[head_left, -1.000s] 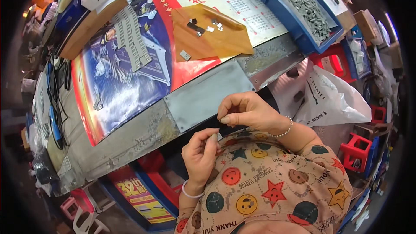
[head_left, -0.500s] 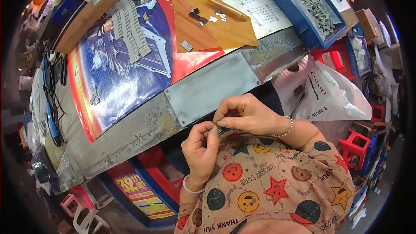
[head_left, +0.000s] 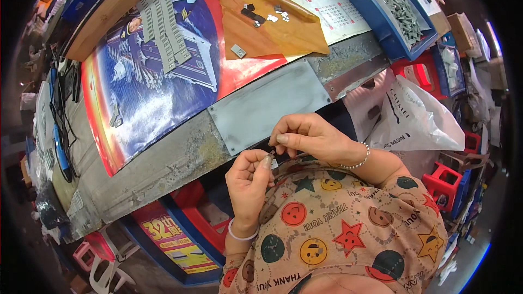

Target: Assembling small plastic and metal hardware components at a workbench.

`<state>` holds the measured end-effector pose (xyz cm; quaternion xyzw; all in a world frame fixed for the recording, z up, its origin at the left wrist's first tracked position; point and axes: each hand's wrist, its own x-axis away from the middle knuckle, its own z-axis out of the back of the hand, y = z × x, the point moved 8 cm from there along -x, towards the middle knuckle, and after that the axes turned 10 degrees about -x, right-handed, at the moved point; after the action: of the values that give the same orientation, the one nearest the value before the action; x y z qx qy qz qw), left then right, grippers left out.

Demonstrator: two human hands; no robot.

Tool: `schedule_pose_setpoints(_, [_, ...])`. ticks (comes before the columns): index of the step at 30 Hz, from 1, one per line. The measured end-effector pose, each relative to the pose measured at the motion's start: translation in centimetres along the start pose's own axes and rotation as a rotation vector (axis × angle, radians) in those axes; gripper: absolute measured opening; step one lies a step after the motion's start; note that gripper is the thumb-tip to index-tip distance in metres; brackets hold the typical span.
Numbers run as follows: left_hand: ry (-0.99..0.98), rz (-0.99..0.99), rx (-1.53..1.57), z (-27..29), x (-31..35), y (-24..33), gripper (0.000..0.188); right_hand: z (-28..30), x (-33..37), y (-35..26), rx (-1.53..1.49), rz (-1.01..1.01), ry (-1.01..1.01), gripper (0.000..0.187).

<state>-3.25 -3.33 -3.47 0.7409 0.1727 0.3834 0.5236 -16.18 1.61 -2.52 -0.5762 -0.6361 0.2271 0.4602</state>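
My left hand (head_left: 248, 182) is closed in a pinch on a small silvery piece (head_left: 274, 163) just past the bench's near edge. Close beside it, my right hand (head_left: 310, 139) is also closed, thumb against fingertips; whatever it pinches is too small to make out. A narrow gap parts the two hands' fingertips. Beyond them a pale metal plate (head_left: 267, 109) is set along the bench edge. Farther back, an orange translucent sheet (head_left: 294, 38) bears several small black pieces (head_left: 253, 16), several small silvery-white pieces (head_left: 282, 15) and one grey rectangular piece (head_left: 238, 50).
Rows of grey parts (head_left: 163, 27) lie on a glossy poster (head_left: 147, 109) at left. A blue bin (head_left: 406, 51) of grey pieces stands at far right. Cables and a blue-handled tool (head_left: 60, 147) lie far left. A white plastic bag (head_left: 419, 122) and red stools (head_left: 440, 185) are right.
My fingertips have come apart slightly, the right hand's rising a little away from the left's. The small silvery piece now shows at my left fingertips.
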Motion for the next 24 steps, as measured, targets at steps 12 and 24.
schedule_pose_setpoints(12, [0.023,-0.027,-0.014,-0.2,0.1,0.0,0.010,-1.1,0.7,-2.4,0.589,0.325,-0.040,0.007])
schedule_pose_setpoints(24, [-0.206,0.126,0.262,-1.1,0.0,-1.2,0.014,-4.3,4.3,-4.5,1.256,1.188,-0.235,0.021])
